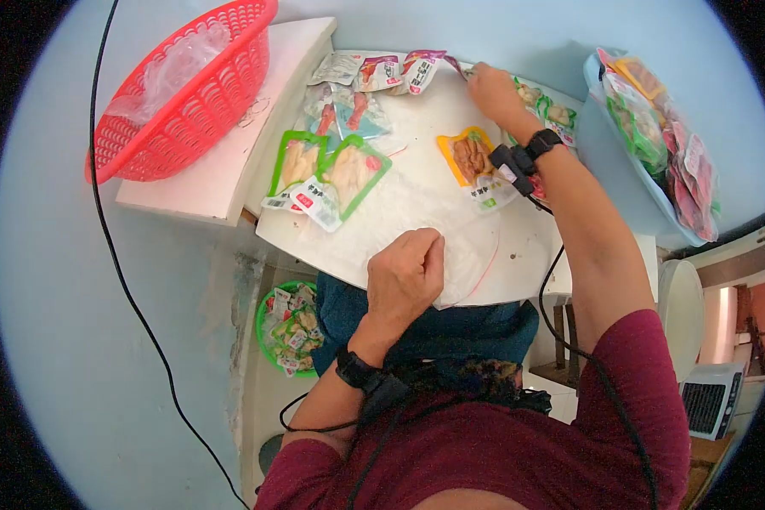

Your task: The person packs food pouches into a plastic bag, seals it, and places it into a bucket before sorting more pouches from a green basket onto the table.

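My right hand (495,92) reaches to the back of the white table, its fingers closed on the edge of a dark purple snack packet (456,65). Close to the front edge, my left hand (406,274) is curled into a fist on a clear plastic bag (466,259) spread over the tabletop; its fingertips are hidden. Two green-edged packets of pale chicken feet (342,177) lie left of the bag. A yellow-edged packet of brown meat (469,157) sits below my right wrist. Purple-and-white packets (378,74) line the back, with clear-and-blue packets (357,112) in front.
A red basket (183,115) with clear plastic bags stands on a white ledge (221,161) at left. On the right, a light blue tub (608,174) is heaped with packets. Green packets (561,115) lie beyond my right wrist. A green basket (262,344) of packets is on the floor. Black cables (115,255) hang in view.
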A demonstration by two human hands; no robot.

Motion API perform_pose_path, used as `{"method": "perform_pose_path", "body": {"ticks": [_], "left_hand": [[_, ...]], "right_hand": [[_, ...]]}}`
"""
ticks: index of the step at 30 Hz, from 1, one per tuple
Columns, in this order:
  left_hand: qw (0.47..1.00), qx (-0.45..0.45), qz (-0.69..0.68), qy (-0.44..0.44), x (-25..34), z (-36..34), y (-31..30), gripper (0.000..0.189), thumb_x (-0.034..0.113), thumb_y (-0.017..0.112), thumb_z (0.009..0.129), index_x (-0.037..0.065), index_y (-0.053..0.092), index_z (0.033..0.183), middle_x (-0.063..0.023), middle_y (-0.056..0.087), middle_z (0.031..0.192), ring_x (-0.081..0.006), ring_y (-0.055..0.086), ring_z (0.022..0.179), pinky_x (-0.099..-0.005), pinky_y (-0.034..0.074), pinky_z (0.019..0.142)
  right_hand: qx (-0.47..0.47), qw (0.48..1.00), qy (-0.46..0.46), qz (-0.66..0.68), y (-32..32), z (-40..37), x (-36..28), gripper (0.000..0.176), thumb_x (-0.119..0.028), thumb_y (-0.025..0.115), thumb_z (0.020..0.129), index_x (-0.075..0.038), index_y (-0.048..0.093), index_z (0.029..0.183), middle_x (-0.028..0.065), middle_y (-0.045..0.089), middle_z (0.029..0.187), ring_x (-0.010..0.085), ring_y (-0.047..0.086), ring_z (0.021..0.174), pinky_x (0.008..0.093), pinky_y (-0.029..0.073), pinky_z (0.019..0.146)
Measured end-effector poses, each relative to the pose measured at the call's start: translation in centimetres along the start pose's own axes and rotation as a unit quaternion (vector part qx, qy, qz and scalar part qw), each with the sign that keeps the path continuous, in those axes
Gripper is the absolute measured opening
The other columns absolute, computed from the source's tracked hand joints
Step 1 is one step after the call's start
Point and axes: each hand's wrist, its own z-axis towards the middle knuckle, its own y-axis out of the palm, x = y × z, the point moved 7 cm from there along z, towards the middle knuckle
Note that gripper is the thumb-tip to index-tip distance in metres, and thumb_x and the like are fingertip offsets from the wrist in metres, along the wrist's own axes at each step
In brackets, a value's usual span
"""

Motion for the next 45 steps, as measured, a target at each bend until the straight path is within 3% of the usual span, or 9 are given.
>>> {"method": "perform_pose_path", "body": {"ticks": [3,7,13,20,25,33,37,40,45], "left_hand": [[1.0,0.01,-0.007,-0.002,-0.2,-0.2,0.1,0.005,0.007,0.064,0.082,0.003,0.064,0.084,-0.0144,0.064,0.075,-0.0295,0.063,0.064,-0.0352,0.05,0.057],[1.0,0.014,-0.009,-0.004,-0.1,-0.3,0.2,0.006,0.008,0.064,0.083,0.003,0.064,0.085,-0.0142,0.063,0.074,-0.0281,0.063,0.063,-0.035,0.049,0.057],[1.0,0.023,0.002,0.006,0.0,-0.4,0.1,0.008,0.009,0.064,0.083,0.002,0.065,0.084,-0.0143,0.061,0.068,-0.0256,0.061,0.057,-0.0334,0.047,0.054],[0.999,0.003,0.035,-0.01,0.4,-0.2,0.2,0.006,0.009,0.065,0.081,0.003,0.065,0.08,-0.0132,0.061,0.065,-0.0274,0.06,0.056,-0.0353,0.046,0.053],[0.999,0.017,0.018,-0.029,2.1,0.1,-0.3,0.007,0.009,0.065,0.082,0.001,0.065,0.08,-0.0123,0.06,0.06,-0.0243,0.059,0.051,-0.0343,0.044,0.051],[0.997,0.046,0.065,0.009,4.7,-0.3,-0.4,0.01,0.01,0.067,0.083,0.0,0.068,0.083,-0.0073,0.058,0.054,-0.0093,0.05,0.047,-0.028,0.039,0.047],[0.997,0.049,0.063,0.007,5.4,-0.6,-0.3,0.011,0.01,0.067,0.084,0.0,0.068,0.083,-0.0062,0.057,0.054,-0.009,0.049,0.047,-0.0279,0.039,0.047],[0.997,0.051,0.061,0.005,5.7,-0.7,0.2,0.012,0.012,0.068,0.084,0.0,0.069,0.083,-0.0059,0.057,0.054,-0.0093,0.049,0.046,-0.028,0.039,0.047],[0.994,0.054,0.091,0.02,6.3,-0.8,1.1,0.013,0.014,0.068,0.084,0.001,0.069,0.083,-0.008,0.06,0.056,-0.0129,0.053,0.046,-0.0294,0.041,0.047]], "right_hand": [[0.021,0.95,0.146,0.276,-1.9,-1.2,3.2,0.026,-0.015,0.049,0.086,0.008,0.059,0.094,0.0249,0.065,0.084,0.0351,0.068,0.078,0.0445,0.055,0.071],[-0.031,0.711,0.295,0.638,-2.4,-4.9,3.8,0.023,-0.002,0.045,0.085,0.01,0.056,0.1,0.0201,0.065,0.093,0.0318,0.068,0.085,0.0435,0.057,0.076],[-0.118,0.449,0.277,0.841,-7.5,-15.1,-1.8,0.04,0.005,0.048,0.085,0.007,0.044,0.125,0.0205,0.059,0.119,0.0311,0.062,0.107,0.0448,0.052,0.096],[-0.078,0.439,0.244,0.861,-9.2,-24.8,-4.4,0.054,0.008,0.052,0.082,-0.004,0.043,0.134,0.0123,0.056,0.129,0.0255,0.058,0.115,0.0429,0.046,0.102],[-0.043,0.397,0.266,0.877,-9.8,-28.4,-4.9,0.038,0.004,0.062,0.084,-0.002,0.055,0.121,0.0124,0.064,0.115,0.0238,0.064,0.104,0.0423,0.052,0.093],[0.17,0.63,0.282,0.703,-11.4,-29.2,-0.9,0.026,-0.005,0.075,0.077,0.0,0.068,0.101,0.0038,0.07,0.09,0.0083,0.062,0.08,0.0224,0.049,0.07],[0.168,0.77,0.266,0.554,-12.8,-30.5,1.4,0.023,-0.009,0.074,0.078,0.001,0.068,0.099,0.0031,0.069,0.083,0.0085,0.062,0.068,0.0231,0.05,0.061],[0.089,0.796,0.32,0.506,-13.2,-32.0,3.5,0.021,-0.016,0.072,0.081,0.0,0.069,0.095,0.0036,0.068,0.079,0.0085,0.061,0.064,0.0239,0.05,0.055],[0.099,0.674,0.364,0.635,-14.3,-34.2,3.6,0.026,-0.01,0.065,0.084,0.003,0.063,0.106,0.0079,0.068,0.088,0.0122,0.066,0.07,0.0267,0.056,0.06]]}}
